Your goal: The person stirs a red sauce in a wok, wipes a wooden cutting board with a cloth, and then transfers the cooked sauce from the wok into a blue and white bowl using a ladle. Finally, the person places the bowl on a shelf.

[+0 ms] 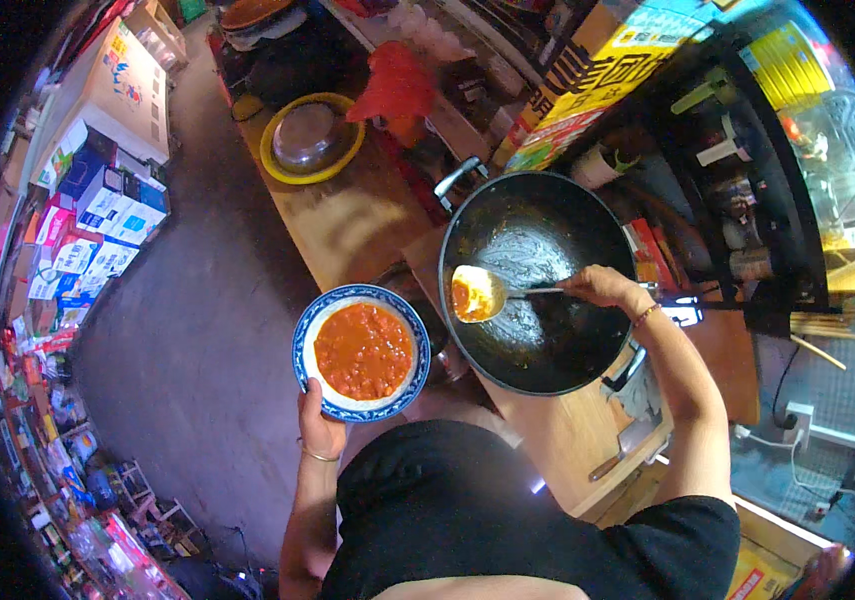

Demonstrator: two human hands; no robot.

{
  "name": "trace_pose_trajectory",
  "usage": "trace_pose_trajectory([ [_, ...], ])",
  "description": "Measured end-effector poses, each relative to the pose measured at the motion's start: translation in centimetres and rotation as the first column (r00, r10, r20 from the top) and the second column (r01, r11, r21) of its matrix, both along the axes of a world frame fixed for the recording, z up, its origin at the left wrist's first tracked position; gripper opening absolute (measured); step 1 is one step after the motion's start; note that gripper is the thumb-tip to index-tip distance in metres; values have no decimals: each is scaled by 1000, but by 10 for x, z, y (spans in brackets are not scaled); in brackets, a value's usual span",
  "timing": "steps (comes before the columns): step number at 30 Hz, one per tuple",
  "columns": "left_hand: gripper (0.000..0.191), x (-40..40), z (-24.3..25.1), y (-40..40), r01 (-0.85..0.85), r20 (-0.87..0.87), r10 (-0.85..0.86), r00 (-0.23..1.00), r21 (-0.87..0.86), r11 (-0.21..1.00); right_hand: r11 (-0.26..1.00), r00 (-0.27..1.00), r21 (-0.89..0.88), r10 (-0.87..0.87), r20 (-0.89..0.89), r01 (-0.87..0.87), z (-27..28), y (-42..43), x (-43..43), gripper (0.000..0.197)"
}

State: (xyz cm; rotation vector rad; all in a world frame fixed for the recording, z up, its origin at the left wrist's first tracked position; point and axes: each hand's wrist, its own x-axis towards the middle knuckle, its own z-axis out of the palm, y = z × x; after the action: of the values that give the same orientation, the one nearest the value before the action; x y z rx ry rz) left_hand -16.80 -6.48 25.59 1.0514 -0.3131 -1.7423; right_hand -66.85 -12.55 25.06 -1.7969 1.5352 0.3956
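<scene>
My left hand (321, 427) grips the near rim of a blue-and-white patterned dish (418, 375), thumb over the edge. Chunky red-orange sauce (363, 351) fills much of the dish, which is held out beside the wok, over the counter's edge. My right hand (600, 286) is closed around the handle of a metal ladle (478, 294). The ladle's bowl, with some orange sauce in it, is over the left part of a large black wok (547, 367). The wok's inside is greasy, with thin sauce residue.
A yellow basin (272, 166) with a metal bowl (307, 136) stands on the wooden counter (352, 225). A red plastic bag (397, 86) lies behind it. A cleaver (618, 454) rests near the counter's right edge. A dark shelf (802, 247) stands right; stacked cartons (116, 202) line the left.
</scene>
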Motion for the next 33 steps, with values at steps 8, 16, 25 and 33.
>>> trace_pose_trajectory([
  [8, 44, -3, 5, -5, 7, -4, -7, 1000, 15, 1000, 947, 999, -320, 8, 31, 2, 65, 7, 32, 27],
  [16, 39, -36, 13, -28, 123, -105, -118, 987, 41, 992, 588, 945, -788, -116, -305, -182, 206, 70, 124, 40],
  [25, 37, -80, 30, -45, 223, -192, -246, 950, -132, 966, 409, 885, -848, -169, -434, -337, 231, 129, 165, 48],
  [33, 40, -77, 42, -44, 256, -237, -288, 928, -156, 954, 330, 865, -875, -240, -441, -354, 239, 143, 177, 46],
])
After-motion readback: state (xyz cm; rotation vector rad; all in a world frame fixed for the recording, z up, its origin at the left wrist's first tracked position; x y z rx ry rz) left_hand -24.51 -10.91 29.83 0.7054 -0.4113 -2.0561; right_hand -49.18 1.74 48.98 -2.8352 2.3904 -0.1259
